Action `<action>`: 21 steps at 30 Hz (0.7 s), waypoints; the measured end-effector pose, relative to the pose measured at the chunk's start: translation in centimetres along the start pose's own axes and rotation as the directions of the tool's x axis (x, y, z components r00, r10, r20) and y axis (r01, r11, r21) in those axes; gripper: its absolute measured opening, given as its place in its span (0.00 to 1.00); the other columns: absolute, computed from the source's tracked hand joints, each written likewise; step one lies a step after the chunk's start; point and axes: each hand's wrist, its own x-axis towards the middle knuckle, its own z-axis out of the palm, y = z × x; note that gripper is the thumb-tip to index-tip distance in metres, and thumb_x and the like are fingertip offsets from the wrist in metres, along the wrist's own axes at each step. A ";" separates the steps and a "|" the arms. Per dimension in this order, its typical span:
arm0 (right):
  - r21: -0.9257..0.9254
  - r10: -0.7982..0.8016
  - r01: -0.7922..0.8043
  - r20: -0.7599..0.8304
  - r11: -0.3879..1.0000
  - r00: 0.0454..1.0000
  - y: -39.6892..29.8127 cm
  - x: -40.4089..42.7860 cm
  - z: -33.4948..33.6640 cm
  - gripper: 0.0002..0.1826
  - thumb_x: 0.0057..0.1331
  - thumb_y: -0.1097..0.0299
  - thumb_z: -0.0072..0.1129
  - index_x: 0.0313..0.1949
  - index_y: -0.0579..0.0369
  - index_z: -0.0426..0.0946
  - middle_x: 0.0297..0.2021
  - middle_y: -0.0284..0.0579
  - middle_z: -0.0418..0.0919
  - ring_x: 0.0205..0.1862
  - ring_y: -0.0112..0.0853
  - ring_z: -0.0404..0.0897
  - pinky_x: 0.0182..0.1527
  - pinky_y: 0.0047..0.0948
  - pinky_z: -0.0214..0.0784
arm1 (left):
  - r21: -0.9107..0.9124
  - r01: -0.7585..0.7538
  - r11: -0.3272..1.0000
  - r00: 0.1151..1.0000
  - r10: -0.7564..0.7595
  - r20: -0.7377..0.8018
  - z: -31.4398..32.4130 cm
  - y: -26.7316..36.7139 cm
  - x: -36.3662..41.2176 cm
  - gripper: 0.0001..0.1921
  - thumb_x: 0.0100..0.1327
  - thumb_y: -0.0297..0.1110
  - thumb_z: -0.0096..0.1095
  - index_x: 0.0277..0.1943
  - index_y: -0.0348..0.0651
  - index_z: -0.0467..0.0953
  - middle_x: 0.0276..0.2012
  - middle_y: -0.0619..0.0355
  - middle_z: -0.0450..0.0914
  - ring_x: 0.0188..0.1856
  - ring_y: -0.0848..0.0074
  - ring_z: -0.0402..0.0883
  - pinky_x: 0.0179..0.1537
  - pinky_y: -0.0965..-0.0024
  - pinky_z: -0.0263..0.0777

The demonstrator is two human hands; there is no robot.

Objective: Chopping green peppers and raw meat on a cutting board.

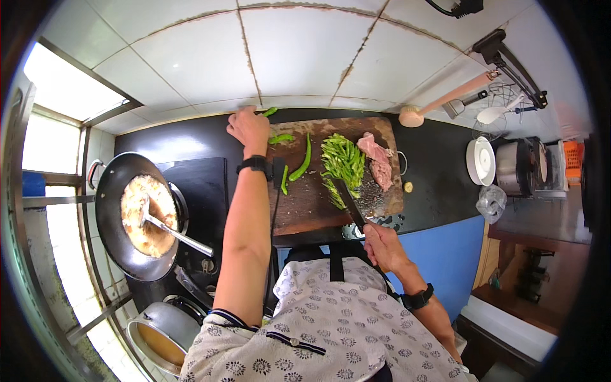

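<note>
My right hand (384, 246) grips the handle of a dark-bladed kitchen knife (352, 207). The blade's far end meets a pile of sliced green chili peppers (342, 160) on the wooden cutting board (296, 210). Beyond the board's far left corner, my left hand (249, 126) is at the back of the counter with fingers curled. A green pepper (270, 111) lies right beside it; whether the fingers hold anything is hidden. Whole and partial peppers lie on the left of the board, including a long curved chili pepper (303, 160). Raw meat (376, 160) rests at the board's right.
At left, a wok (107, 205) with food and a metal spatula (179, 235) sits on the stove. A metal pot (160, 329) of brownish liquid stands nearer me. Utensils, including a pink-handled brush (448, 98), hang right. A white bowl (480, 161) is beside a cooker (513, 167).
</note>
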 end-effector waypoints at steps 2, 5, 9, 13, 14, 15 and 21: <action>-0.019 -0.011 0.010 -0.009 1.000 1.000 0.0 -0.4 0.1 0.27 0.83 0.46 0.45 0.51 0.61 0.77 0.19 0.33 0.69 0.17 0.20 0.67 0.20 0.25 0.62 | 0.112 -0.001 0.994 0.999 -0.004 0.041 1.4 -1.4 1.0 0.12 0.55 0.30 0.68 0.42 0.51 0.91 0.48 0.51 0.86 0.57 0.53 0.77 0.57 0.49 0.63; -0.016 0.004 -0.005 -0.062 1.000 0.998 0.6 -0.9 0.1 0.29 0.83 0.47 0.45 0.64 0.62 0.74 0.19 0.32 0.68 0.18 0.20 0.67 0.20 0.25 0.63 | 0.072 0.050 0.996 0.985 -0.061 0.162 2.2 0.0 0.4 0.11 0.55 0.30 0.68 0.40 0.51 0.91 0.48 0.51 0.85 0.56 0.54 0.77 0.57 0.51 0.63; -0.063 -0.008 0.004 -0.068 0.998 0.998 -0.7 -1.3 0.7 0.31 0.84 0.50 0.45 0.74 0.61 0.67 0.19 0.31 0.67 0.18 0.19 0.66 0.20 0.24 0.63 | 0.075 0.036 0.997 0.995 -0.043 0.093 2.3 -1.1 0.2 0.08 0.56 0.32 0.70 0.37 0.52 0.91 0.47 0.55 0.85 0.57 0.56 0.75 0.58 0.52 0.60; -0.044 0.016 -0.019 -0.077 0.999 0.997 -0.2 -1.3 1.0 0.30 0.84 0.51 0.44 0.73 0.61 0.67 0.19 0.31 0.67 0.18 0.19 0.66 0.20 0.24 0.63 | 0.057 -0.027 0.998 0.999 0.028 -0.022 0.4 -0.6 -1.6 0.05 0.58 0.32 0.69 0.36 0.51 0.90 0.47 0.57 0.85 0.58 0.57 0.74 0.61 0.52 0.58; -0.040 0.001 -0.004 -0.072 0.999 0.997 -0.2 -1.2 1.0 0.30 0.84 0.51 0.44 0.73 0.61 0.68 0.19 0.29 0.66 0.18 0.18 0.66 0.20 0.23 0.62 | -0.014 -0.063 0.998 0.997 0.062 -0.049 -0.4 -0.4 -2.3 0.05 0.58 0.32 0.69 0.35 0.50 0.90 0.47 0.57 0.84 0.58 0.58 0.74 0.62 0.52 0.57; -0.035 -0.016 0.014 -0.070 0.999 0.997 -0.3 -1.2 0.9 0.29 0.84 0.51 0.43 0.73 0.61 0.68 0.19 0.28 0.65 0.17 0.17 0.65 0.20 0.23 0.61 | -0.084 -0.103 0.991 0.992 0.096 -0.078 -1.6 0.1 -3.2 0.04 0.59 0.31 0.69 0.35 0.49 0.89 0.47 0.57 0.84 0.58 0.58 0.74 0.63 0.52 0.56; -0.271 -0.175 0.150 -0.071 0.951 0.982 0.4 0.4 0.1 0.27 0.82 0.55 0.46 0.71 0.59 0.70 0.29 0.56 0.80 0.28 0.43 0.81 0.37 0.41 0.75 | -0.121 -0.112 0.986 0.970 0.135 0.200 -5.2 -0.3 -9.0 0.08 0.56 0.30 0.75 0.39 0.48 0.89 0.51 0.58 0.86 0.62 0.60 0.76 0.68 0.47 0.55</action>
